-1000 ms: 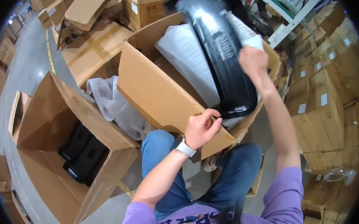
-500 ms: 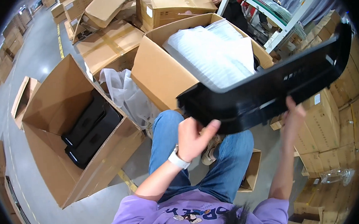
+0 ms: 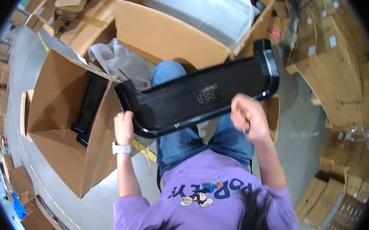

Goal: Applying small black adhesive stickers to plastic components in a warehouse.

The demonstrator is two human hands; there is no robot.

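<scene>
I hold a long black curved plastic panel flat across my lap, above my blue-jeaned knees. My left hand, with a white watch on the wrist, grips its left end. My right hand grips its lower edge toward the right end. The panel's left tip hangs over the rim of an open cardboard box at my left, where more black parts lie inside.
A big cardboard box in front holds white foam-wrapped pieces. Crumpled clear plastic wrap lies between the two boxes. Stacked cartons line the right side, and flattened cardboard lies at the upper left on a grey concrete floor.
The black panel came out of the front box, swung from upright to horizontal, and dropped down and left onto my lap. Both hands followed it down.
</scene>
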